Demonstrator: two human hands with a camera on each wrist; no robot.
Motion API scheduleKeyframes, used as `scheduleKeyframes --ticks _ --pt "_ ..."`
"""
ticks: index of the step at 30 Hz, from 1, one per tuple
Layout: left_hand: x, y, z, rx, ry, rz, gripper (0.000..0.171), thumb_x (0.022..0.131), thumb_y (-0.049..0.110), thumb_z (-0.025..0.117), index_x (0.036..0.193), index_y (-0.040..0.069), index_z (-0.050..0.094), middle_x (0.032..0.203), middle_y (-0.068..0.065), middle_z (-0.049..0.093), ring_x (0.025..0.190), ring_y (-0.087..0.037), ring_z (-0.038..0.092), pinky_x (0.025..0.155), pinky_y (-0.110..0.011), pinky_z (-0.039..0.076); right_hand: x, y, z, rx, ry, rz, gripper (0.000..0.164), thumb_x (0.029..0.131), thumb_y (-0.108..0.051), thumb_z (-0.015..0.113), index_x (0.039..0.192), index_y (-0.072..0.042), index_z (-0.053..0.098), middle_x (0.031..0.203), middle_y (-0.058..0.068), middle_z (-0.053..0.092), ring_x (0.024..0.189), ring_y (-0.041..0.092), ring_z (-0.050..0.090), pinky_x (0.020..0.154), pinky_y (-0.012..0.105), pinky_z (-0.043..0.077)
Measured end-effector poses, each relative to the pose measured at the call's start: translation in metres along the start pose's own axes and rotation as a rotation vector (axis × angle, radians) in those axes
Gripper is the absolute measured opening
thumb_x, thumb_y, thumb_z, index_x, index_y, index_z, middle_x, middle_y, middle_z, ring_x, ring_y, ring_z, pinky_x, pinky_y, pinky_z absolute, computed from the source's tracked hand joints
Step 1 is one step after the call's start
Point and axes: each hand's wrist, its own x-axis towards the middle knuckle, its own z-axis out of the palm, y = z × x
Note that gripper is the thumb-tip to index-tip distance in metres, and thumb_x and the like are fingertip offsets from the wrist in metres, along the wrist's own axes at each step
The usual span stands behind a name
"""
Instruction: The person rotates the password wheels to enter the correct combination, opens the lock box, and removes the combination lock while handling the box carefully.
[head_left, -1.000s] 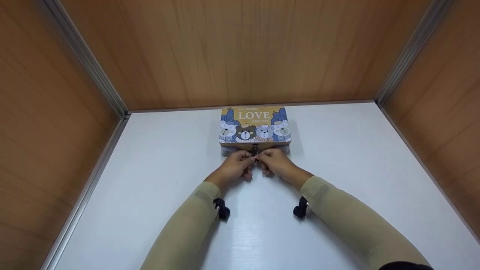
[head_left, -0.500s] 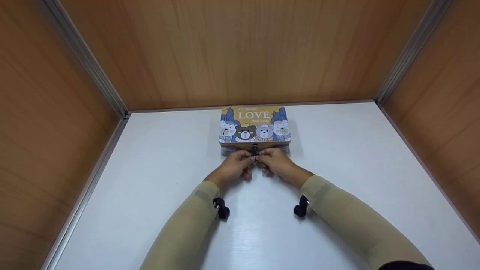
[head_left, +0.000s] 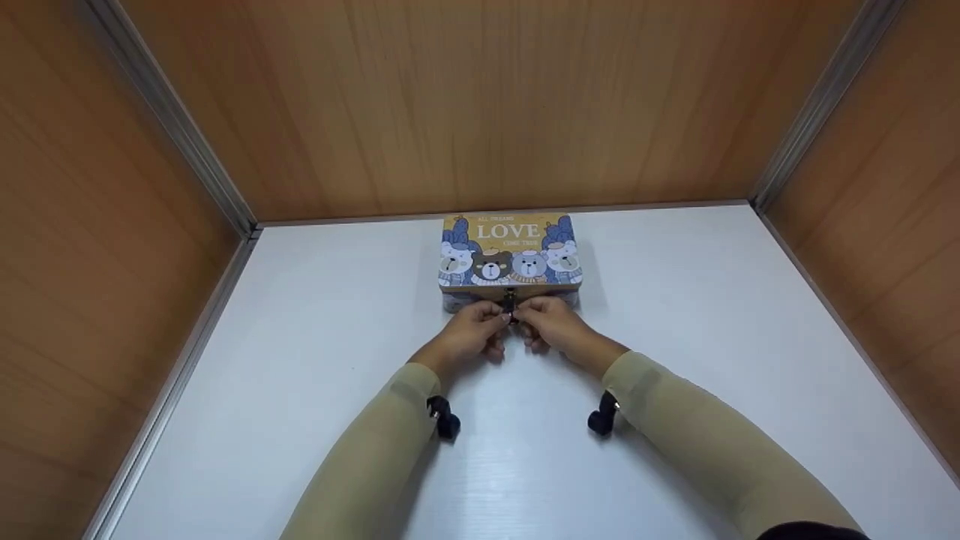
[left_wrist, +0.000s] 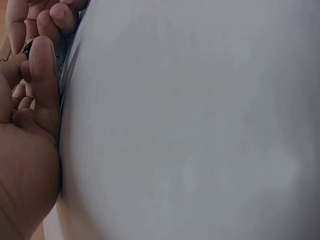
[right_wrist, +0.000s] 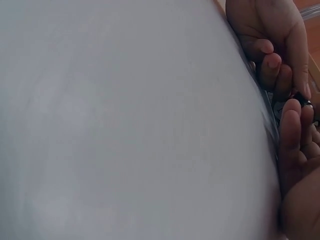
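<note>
A closed tin box [head_left: 510, 247] with "LOVE" and cartoon bears on its lid stands near the back of the white table. At the middle of its front hangs a small dark padlock [head_left: 510, 301] on the clasp, largely covered by fingers. The left hand [head_left: 470, 330] pinches it from the left between thumb and forefinger. From the right, the right hand [head_left: 555, 326] pinches it the same way, with the fingertips of both hands almost meeting. A dark bit of the padlock shows between the fingertips in the right wrist view [right_wrist: 302, 100]. The remaining fingers of both hands are curled below.
The white table [head_left: 337, 315] is bounded by a wooden back panel [head_left: 495, 105] and wooden side panels. Grey metal strips run along the corners. A black wrist camera [head_left: 444, 420] sits by the left sleeve, another [head_left: 602, 416] by the right.
Both hands stay at the front of the box, with only very slight shifts of the fingertips at the padlock. The box has not moved.
</note>
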Motion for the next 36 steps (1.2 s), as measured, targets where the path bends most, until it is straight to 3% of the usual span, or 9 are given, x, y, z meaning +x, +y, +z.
scheduleKeyframes --ticks 6,14,26,36 --pt "0.0006 -0.0006 -0.0006 -0.003 -0.009 -0.005 0.016 0.119 0.017 0.059 0.124 0.002 0.065 0.083 -0.004 0.068 0.068 -0.014 0.071 0.064 -0.026 0.065 -0.0002 0.0006 0.0014 -0.037 0.013 -0.019 0.015 0.11 -0.019 0.07 0.11 -0.005 0.077 0.073 0.0 0.065 0.059 0.011 0.063 0.052 0.021 0.055" --pt "0.001 -0.0004 0.0001 0.0 0.0 -0.007 0.017 0.119 0.018 0.06 0.124 0.003 0.066 0.085 -0.004 0.068 0.069 -0.014 0.071 0.064 -0.026 0.065 -0.0009 0.0007 0.0024 -0.078 0.012 -0.048 0.028 0.115 -0.025 0.066 0.096 -0.005 0.073 0.069 -0.001 0.063 0.057 0.011 0.062 0.052 0.022 0.053" --pt "-0.0008 -0.0007 0.0039 -0.06 0.033 0.018 0.014 0.118 0.017 0.061 0.117 0.003 0.065 0.086 -0.004 0.065 0.065 -0.014 0.069 0.061 -0.025 0.063 -0.0002 0.0004 0.0025 0.028 0.022 -0.025 0.023 0.114 -0.025 0.064 0.104 -0.007 0.075 0.066 -0.001 0.065 0.052 0.009 0.061 0.049 0.021 0.053" --pt "-0.0002 -0.0002 0.0033 -0.058 0.046 0.01 0.016 0.119 0.019 0.06 0.117 0.004 0.064 0.084 -0.005 0.064 0.066 -0.015 0.069 0.061 -0.026 0.065 0.0009 -0.0006 -0.0043 0.066 -0.027 0.003 0.02 0.113 -0.021 0.068 0.114 -0.004 0.078 0.073 -0.001 0.068 0.058 0.009 0.065 0.053 0.021 0.056"
